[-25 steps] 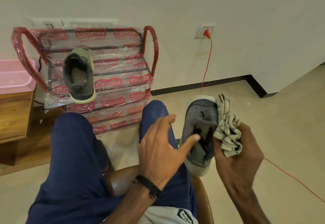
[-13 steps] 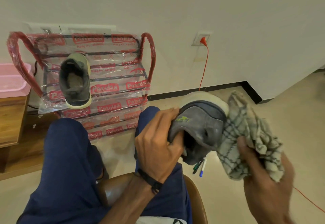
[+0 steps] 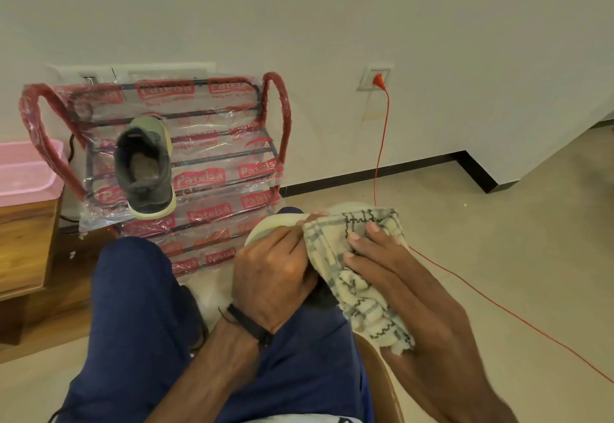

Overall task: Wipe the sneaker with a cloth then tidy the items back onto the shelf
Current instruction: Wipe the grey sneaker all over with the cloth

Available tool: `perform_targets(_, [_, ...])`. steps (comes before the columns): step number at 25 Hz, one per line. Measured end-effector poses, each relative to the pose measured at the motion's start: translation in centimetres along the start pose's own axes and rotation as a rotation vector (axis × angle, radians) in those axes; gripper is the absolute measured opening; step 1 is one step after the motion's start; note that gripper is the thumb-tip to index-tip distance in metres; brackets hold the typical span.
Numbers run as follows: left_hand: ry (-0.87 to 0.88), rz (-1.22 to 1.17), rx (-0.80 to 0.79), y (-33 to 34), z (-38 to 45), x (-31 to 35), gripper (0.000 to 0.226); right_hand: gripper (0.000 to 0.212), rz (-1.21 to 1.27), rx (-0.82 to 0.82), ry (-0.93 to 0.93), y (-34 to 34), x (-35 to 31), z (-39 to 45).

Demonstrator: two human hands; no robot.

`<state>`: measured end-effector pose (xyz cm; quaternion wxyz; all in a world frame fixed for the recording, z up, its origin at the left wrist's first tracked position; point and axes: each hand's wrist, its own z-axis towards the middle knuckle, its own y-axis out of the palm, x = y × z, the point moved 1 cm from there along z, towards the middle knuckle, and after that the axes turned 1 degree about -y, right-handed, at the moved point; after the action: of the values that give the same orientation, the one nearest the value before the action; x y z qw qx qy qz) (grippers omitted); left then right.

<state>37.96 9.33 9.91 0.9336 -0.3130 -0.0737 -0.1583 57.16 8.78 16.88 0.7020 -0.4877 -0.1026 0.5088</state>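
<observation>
Pink plastic tub (image 3: pixel 26 170) sits far left on a wooden cabinet (image 3: pixel 23 243). Beside it, the plastic-wrapped shoe rack (image 3: pixel 212 143) carries one grey sneaker (image 3: pixel 144 170), opening toward the camera, pale sole rim visible.

Over the right knee: left hand (image 3: pixel 272 276), fingers curled, grips the second sneaker (image 3: pixel 282 223). Only its pale sole edge and a dark patch of upper show; the rest lies under hand and cloth. Right hand (image 3: pixel 398 286) presses a checked cloth (image 3: pixel 358 256) onto the shoe, fingertips spread on the fabric, the loose end bunched under the palm; whether the thumb pinches it, cannot tell.

Progress estimate: wiping under way, probably early. Remaining: finish the wipe, return this sneaker and the cloth to the rack.

Red cable (image 3: pixel 382 143) runs from a wall socket (image 3: pixel 377 77) across the floor at right.
</observation>
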Motion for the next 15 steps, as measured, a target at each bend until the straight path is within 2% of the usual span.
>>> perform_targets(1, [-0.012, 0.002, -0.008, -0.1, -0.2, -0.2, 0.019, 0.048, 0.023, -0.033, 0.036, 0.3, 0.8, -0.2])
perform_targets(2, [-0.033, 0.004, 0.005, 0.1, -0.4, -0.5, 0.022, 0.042, 0.056, -0.034, 0.11, 0.5, 1.8, -0.3])
perform_targets(4, [-0.038, 0.037, -0.013, 0.4, -0.6, -0.7, 0.028, 0.041, 0.179, 0.004, 0.249, 1.4, 2.5, -1.0])
perform_targets(7, [-0.01, 0.038, -0.028, 0.6, -0.8, -0.8, 0.028, 0.051, 0.153, 0.078, 0.297, 2.5, 1.7, -0.9])
perform_targets(9, [-0.008, 0.053, -0.033, 0.2, -1.0, -1.0, 0.023, 0.054, 0.045, 0.039, 0.229, 2.8, 0.9, -0.7])
perform_targets(12, [0.029, 0.07, -0.05, 0.0, -1.4, -1.0, 0.015, 0.051, -0.061, -0.134, 0.037, 2.1, 1.2, 0.0])
perform_targets(15, [0.035, 0.067, -0.103, 0.5, -2.1, -0.6, 0.015, 0.055, -0.116, -0.281, -0.049, 1.9, 2.2, 0.7])
